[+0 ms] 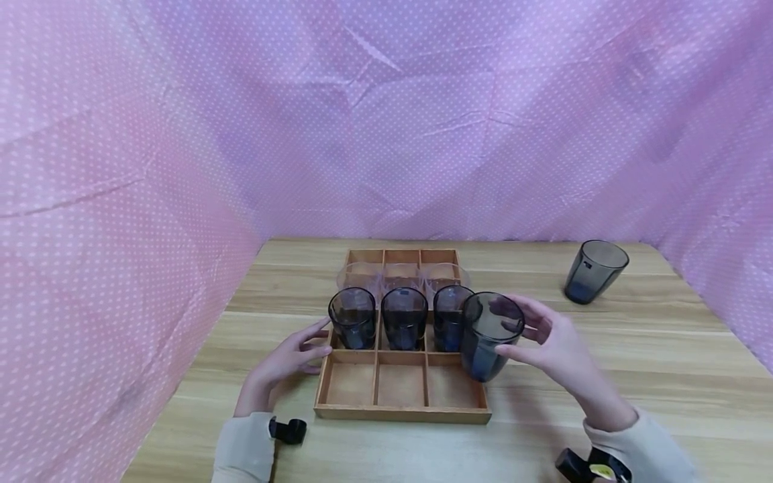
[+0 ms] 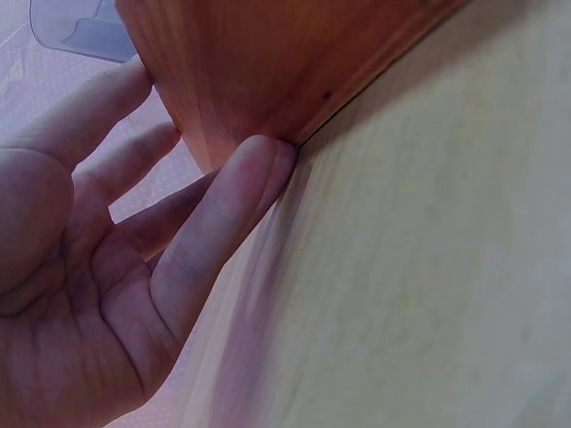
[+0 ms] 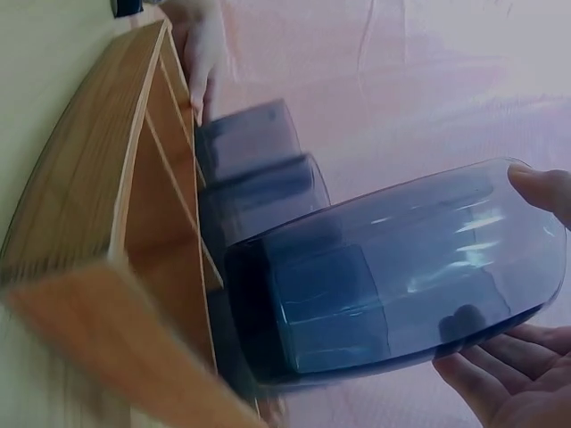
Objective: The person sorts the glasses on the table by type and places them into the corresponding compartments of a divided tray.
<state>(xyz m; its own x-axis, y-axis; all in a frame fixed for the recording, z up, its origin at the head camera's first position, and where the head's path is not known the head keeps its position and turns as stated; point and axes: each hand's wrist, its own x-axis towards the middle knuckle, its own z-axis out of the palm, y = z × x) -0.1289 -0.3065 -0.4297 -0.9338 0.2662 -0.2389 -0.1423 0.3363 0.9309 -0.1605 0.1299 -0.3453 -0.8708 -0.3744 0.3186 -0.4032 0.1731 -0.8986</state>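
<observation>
My right hand (image 1: 558, 342) grips a smoky dark glass tumbler (image 1: 492, 339) by its sides, thumb on one side and fingers on the other. The tumbler hangs slightly tilted over the right edge of a wooden divided tray (image 1: 401, 414), beside the front-right compartment. In the right wrist view its dark base (image 3: 254, 316) points toward the tray. Three similar dark tumblers (image 1: 404, 322) stand in a row behind the front compartments, with transparent pinkish cups (image 1: 401, 274) behind them. Against the tray's left side, my left hand (image 1: 286, 359) rests its extended fingertips (image 2: 245, 165).
Another dark tumbler (image 1: 594, 272) stands alone at the back right of the wood-grain table (image 1: 664, 349). Pink dotted cloth (image 1: 386, 134) hangs behind the table and along its sides. A black camera (image 1: 290, 431) is strapped to each wrist.
</observation>
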